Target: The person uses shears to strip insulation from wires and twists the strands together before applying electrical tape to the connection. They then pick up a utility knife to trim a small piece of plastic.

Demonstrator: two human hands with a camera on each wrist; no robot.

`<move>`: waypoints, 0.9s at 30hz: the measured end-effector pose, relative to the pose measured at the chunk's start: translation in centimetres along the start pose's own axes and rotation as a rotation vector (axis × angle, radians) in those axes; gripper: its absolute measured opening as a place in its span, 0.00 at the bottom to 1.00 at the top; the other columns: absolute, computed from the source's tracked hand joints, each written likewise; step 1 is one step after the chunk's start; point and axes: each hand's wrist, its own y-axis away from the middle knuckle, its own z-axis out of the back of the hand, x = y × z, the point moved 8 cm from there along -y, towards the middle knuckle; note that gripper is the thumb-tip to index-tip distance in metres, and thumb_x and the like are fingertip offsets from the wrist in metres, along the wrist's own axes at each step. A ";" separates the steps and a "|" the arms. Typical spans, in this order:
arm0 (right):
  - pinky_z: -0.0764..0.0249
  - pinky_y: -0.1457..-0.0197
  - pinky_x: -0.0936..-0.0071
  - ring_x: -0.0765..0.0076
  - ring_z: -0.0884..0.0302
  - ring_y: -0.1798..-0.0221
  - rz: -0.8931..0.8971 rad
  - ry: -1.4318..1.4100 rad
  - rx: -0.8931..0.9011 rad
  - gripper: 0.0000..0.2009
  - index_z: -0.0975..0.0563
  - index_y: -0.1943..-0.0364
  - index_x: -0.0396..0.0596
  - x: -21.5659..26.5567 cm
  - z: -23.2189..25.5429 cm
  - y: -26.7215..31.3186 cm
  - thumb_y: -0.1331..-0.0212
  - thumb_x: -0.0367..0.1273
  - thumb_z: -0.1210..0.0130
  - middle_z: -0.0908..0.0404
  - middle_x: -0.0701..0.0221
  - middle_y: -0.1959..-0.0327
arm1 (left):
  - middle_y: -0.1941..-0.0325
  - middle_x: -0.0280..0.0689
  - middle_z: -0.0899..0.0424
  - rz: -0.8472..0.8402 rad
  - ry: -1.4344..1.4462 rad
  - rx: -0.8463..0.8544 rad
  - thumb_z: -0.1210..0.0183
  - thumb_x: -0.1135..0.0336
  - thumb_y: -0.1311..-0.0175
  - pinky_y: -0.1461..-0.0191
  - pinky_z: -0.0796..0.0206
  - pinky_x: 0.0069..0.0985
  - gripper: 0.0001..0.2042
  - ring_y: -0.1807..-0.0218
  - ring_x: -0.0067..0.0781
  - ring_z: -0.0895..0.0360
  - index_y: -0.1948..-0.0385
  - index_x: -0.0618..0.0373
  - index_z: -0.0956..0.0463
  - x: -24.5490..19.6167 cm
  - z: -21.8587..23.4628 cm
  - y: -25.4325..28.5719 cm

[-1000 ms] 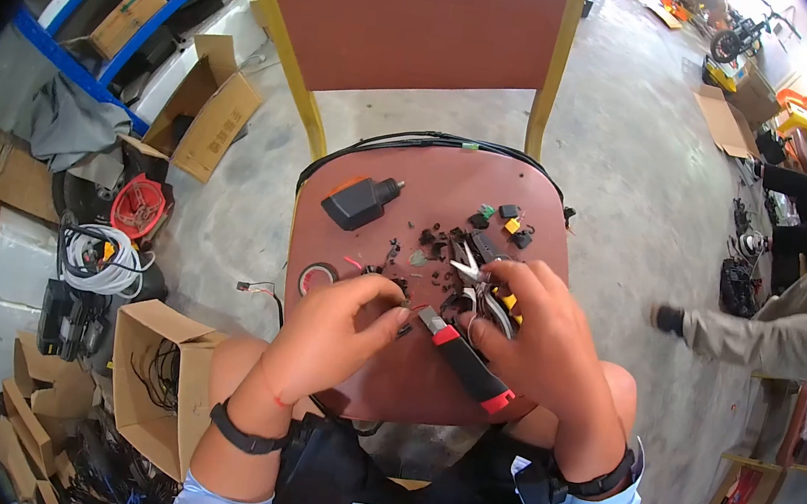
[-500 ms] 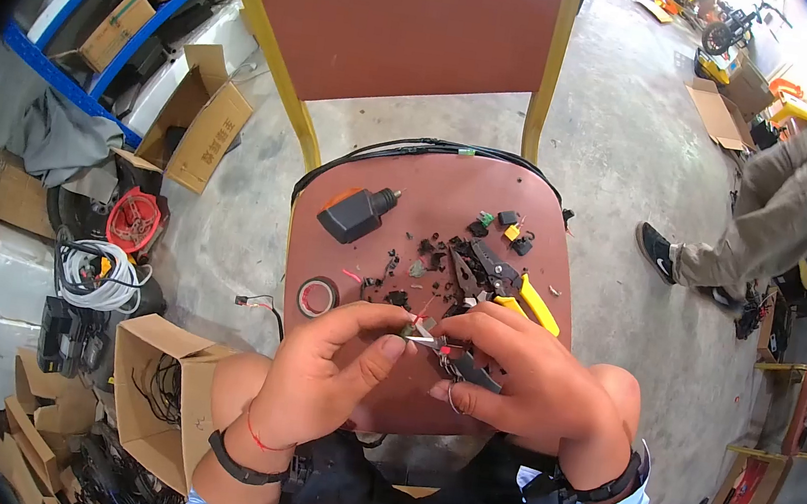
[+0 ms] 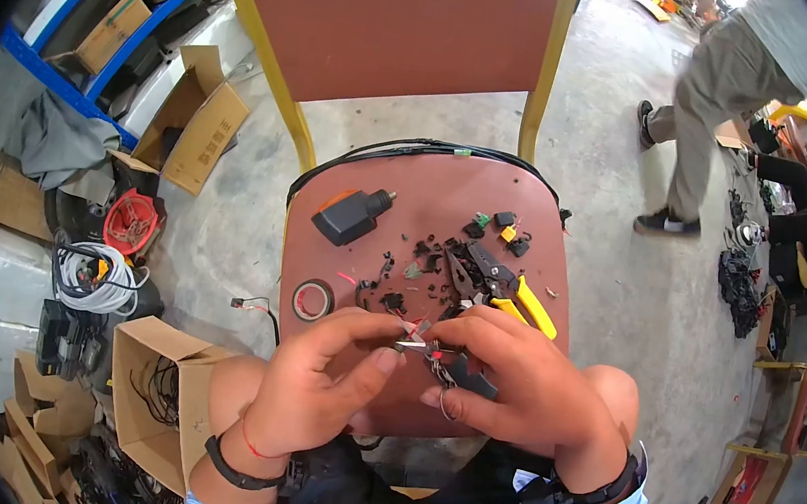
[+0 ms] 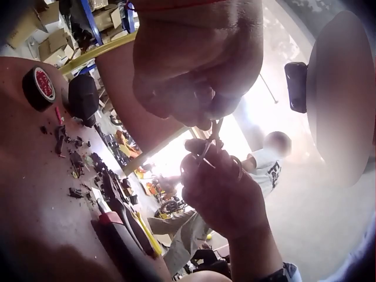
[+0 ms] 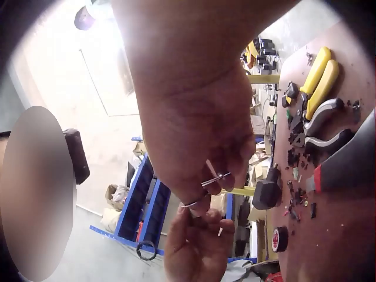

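The left hand point(image 3: 324, 368) pinches a small piece with thin red wire point(image 3: 415, 327) between thumb and fingers, over the front of the chair seat point(image 3: 331, 268). Facing it, the right hand point(image 3: 533, 384) grips what look like small silver scissors point(image 3: 414, 344); a metal loop point(image 5: 189, 204) sits by its fingers in the right wrist view. The blades are close to the left fingertips; whether they touch the piece is unclear. A black and red knife point(image 4: 117, 226) lies on the seat, partly under the right hand in the head view.
Yellow-handled pliers point(image 3: 533, 306), grey-handled pliers point(image 5: 332, 138), a tape roll point(image 3: 313, 299), a black-orange lamp-like part point(image 3: 352, 215) and scattered black bits point(image 3: 433, 254) lie on the seat. Cables line its back edge. A person in grey trousers point(image 3: 709, 103) stands at the right.
The right hand has come away from the pliers and over to the left hand, with the scissors now at its fingertips. Both hands stay close together; the person at the right has moved away.
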 end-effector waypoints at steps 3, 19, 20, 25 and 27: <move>0.25 0.51 0.60 0.53 0.20 0.55 -0.003 -0.001 -0.010 0.22 0.22 0.46 0.46 0.0 0.0 0.0 0.43 0.36 0.32 0.20 0.63 0.58 | 0.53 0.39 0.17 0.024 0.041 0.005 0.40 0.75 0.29 0.46 0.27 0.22 0.13 0.52 0.27 0.18 0.45 0.63 0.22 0.3 -0.1 0.2; 0.26 0.55 0.67 0.60 0.23 0.59 0.011 -0.011 -0.017 0.25 0.23 0.45 0.42 -0.1 0.1 0.0 0.47 0.35 0.30 0.21 0.64 0.56 | 0.54 0.41 0.16 -0.175 -0.206 0.056 0.41 0.74 0.28 0.50 0.29 0.26 0.13 0.54 0.32 0.20 0.45 0.64 0.20 -1.3 -0.5 -0.4; 0.26 0.55 0.67 0.61 0.23 0.59 0.008 -0.015 -0.018 0.25 0.23 0.45 0.42 -0.1 0.1 0.1 0.47 0.35 0.30 0.22 0.64 0.57 | 0.54 0.41 0.16 -0.173 -0.210 0.057 0.41 0.74 0.28 0.50 0.29 0.25 0.13 0.54 0.32 0.20 0.45 0.64 0.20 -1.3 -0.5 -0.4; 0.25 0.53 0.61 0.53 0.21 0.56 -0.006 0.000 -0.010 0.23 0.23 0.45 0.46 0.1 0.1 0.0 0.44 0.37 0.33 0.21 0.63 0.61 | 0.54 0.41 0.16 -0.143 -0.264 0.072 0.41 0.74 0.28 0.52 0.29 0.24 0.12 0.56 0.30 0.20 0.46 0.63 0.20 -1.4 -0.4 -0.4; 0.25 0.53 0.61 0.53 0.21 0.56 0.007 0.009 -0.018 0.22 0.22 0.46 0.46 0.2 0.2 0.0 0.43 0.37 0.32 0.21 0.63 0.61 | 0.54 0.41 0.17 -0.144 -0.252 0.061 0.41 0.74 0.29 0.53 0.29 0.24 0.12 0.56 0.30 0.20 0.46 0.63 0.20 -1.4 -0.4 -0.4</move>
